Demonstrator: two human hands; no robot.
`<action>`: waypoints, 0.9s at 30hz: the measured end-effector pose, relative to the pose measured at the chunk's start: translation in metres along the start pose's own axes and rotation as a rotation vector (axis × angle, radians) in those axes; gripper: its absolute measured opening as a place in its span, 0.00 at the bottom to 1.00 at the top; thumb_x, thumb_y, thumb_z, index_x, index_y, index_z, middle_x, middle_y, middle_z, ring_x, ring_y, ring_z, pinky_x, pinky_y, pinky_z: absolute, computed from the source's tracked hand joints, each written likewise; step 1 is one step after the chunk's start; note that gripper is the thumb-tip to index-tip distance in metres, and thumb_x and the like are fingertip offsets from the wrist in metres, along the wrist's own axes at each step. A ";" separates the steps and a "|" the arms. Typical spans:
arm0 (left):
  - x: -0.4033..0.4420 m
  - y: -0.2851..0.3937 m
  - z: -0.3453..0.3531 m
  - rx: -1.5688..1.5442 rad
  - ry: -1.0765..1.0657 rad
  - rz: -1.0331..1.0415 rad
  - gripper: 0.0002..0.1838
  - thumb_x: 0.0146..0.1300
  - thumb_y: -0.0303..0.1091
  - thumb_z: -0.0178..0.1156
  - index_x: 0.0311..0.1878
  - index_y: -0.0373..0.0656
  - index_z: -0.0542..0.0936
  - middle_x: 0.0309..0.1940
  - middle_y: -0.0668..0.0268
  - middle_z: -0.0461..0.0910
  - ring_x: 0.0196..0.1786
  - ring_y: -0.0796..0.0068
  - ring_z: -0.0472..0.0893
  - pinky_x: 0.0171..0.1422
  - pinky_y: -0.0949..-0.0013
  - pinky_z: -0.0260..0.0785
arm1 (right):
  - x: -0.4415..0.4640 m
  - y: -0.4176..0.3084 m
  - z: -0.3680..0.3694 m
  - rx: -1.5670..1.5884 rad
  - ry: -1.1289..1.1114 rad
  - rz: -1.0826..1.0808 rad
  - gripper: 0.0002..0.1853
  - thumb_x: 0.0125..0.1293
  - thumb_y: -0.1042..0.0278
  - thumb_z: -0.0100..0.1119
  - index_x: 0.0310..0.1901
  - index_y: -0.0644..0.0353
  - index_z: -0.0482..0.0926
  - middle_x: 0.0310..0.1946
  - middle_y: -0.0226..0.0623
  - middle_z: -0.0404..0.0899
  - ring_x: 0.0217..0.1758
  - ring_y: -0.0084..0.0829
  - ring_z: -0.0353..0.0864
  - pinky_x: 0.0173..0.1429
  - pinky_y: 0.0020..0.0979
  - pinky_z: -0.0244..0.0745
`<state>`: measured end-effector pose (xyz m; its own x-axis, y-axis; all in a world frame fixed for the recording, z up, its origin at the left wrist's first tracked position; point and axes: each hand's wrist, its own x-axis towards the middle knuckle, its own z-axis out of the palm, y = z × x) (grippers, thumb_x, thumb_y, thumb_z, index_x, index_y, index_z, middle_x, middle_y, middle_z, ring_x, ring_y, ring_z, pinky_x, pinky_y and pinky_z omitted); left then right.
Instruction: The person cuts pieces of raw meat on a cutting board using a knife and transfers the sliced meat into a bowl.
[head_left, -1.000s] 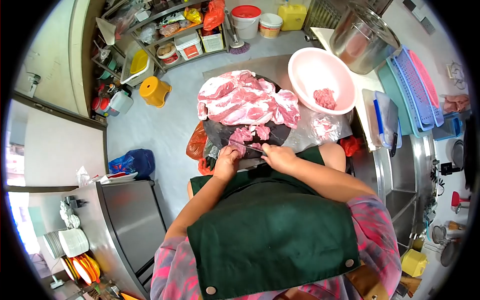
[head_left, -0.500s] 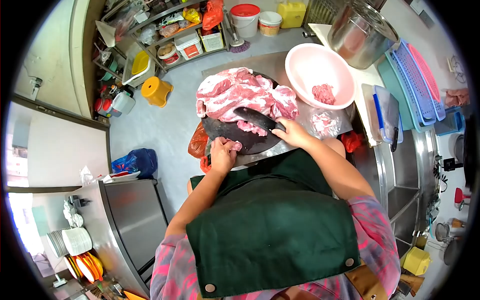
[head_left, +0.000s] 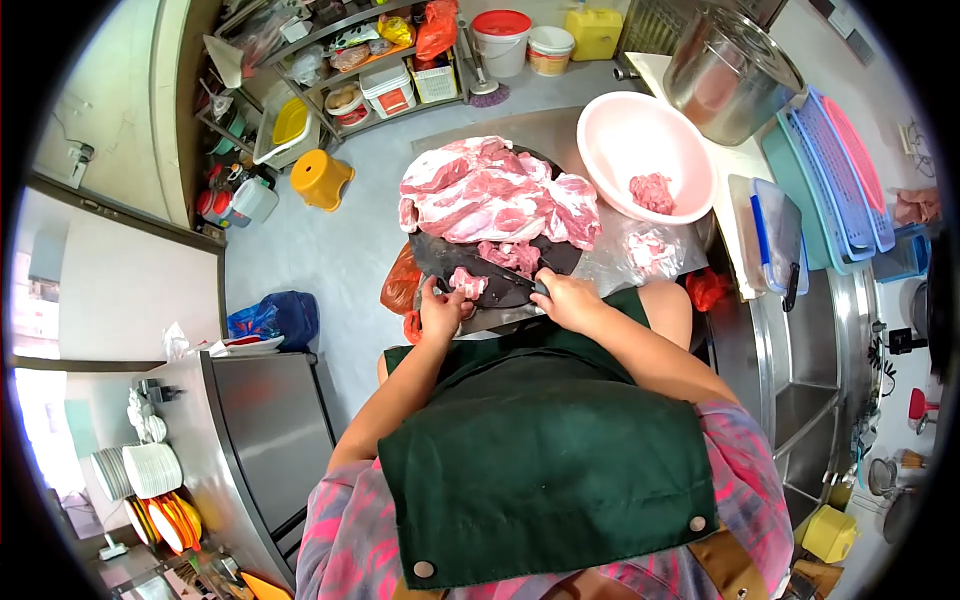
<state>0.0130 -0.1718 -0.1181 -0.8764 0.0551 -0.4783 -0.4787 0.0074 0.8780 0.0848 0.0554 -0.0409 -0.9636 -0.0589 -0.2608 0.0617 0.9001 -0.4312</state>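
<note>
A large slab of raw meat [head_left: 490, 195] covers the far part of a round dark board [head_left: 435, 256]. My right hand [head_left: 568, 299] grips a black-handled knife [head_left: 498, 272], its dark blade reaching left over the board beside some cut pieces [head_left: 511, 256]. At the board's near left edge my left hand [head_left: 441, 310] has its thumb and fingers parted, next to a small piece of meat [head_left: 467, 283]; whether the fingertips touch it is unclear. A pink basin [head_left: 640, 140] with minced-looking meat [head_left: 651, 193] stands at the right.
Right of the board lies a clear plastic bag [head_left: 652, 250] with pale scraps. A steel pot [head_left: 725, 75] stands behind the basin. An orange-red bag [head_left: 401, 280] hangs by the board's left edge. A yellow stool [head_left: 320, 180] is on the floor.
The knife came up over the large meat, then down again to the board. The left hand drew a piece leftwards, and its fingers have since spread. Other cut pieces now lie nearer the large slab.
</note>
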 end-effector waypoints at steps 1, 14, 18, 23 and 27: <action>-0.009 0.013 -0.004 0.109 -0.024 0.011 0.22 0.60 0.23 0.57 0.56 0.37 0.64 0.37 0.55 0.77 0.35 0.64 0.82 0.37 0.63 0.76 | -0.001 -0.002 0.003 0.017 0.019 -0.016 0.17 0.65 0.55 0.53 0.48 0.58 0.68 0.39 0.46 0.81 0.44 0.48 0.80 0.43 0.46 0.74; 0.010 -0.005 -0.013 1.047 -0.248 1.122 0.15 0.52 0.25 0.56 0.46 0.39 0.78 0.49 0.57 0.75 0.55 0.52 0.71 0.61 0.58 0.65 | -0.010 -0.024 0.043 -0.051 -0.057 -0.096 0.14 0.63 0.64 0.53 0.43 0.62 0.63 0.32 0.49 0.78 0.36 0.51 0.79 0.38 0.47 0.74; 0.014 -0.013 -0.012 1.128 -0.256 1.150 0.16 0.51 0.25 0.56 0.46 0.41 0.79 0.53 0.57 0.74 0.57 0.52 0.69 0.63 0.59 0.62 | -0.001 -0.031 0.055 -0.128 -0.008 -0.113 0.14 0.63 0.69 0.48 0.48 0.64 0.65 0.31 0.50 0.78 0.33 0.50 0.81 0.34 0.48 0.75; 0.020 -0.023 -0.010 1.073 -0.223 1.112 0.13 0.51 0.25 0.55 0.40 0.41 0.81 0.52 0.57 0.75 0.57 0.54 0.69 0.65 0.60 0.60 | 0.015 -0.043 0.054 -0.124 -0.007 -0.171 0.15 0.64 0.71 0.42 0.51 0.66 0.66 0.34 0.52 0.79 0.38 0.47 0.83 0.37 0.44 0.78; 0.027 -0.018 -0.007 1.447 -0.361 0.962 0.09 0.50 0.27 0.55 0.35 0.37 0.80 0.44 0.56 0.77 0.53 0.53 0.71 0.62 0.59 0.63 | 0.084 -0.055 0.057 -0.033 -0.027 -0.156 0.15 0.64 0.65 0.47 0.48 0.65 0.66 0.35 0.54 0.79 0.38 0.52 0.81 0.39 0.50 0.74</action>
<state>-0.0028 -0.1775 -0.1468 -0.6442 0.7646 0.0197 0.7474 0.6239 0.2284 0.0156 -0.0237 -0.0882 -0.9533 -0.2105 -0.2164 -0.0974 0.8929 -0.4396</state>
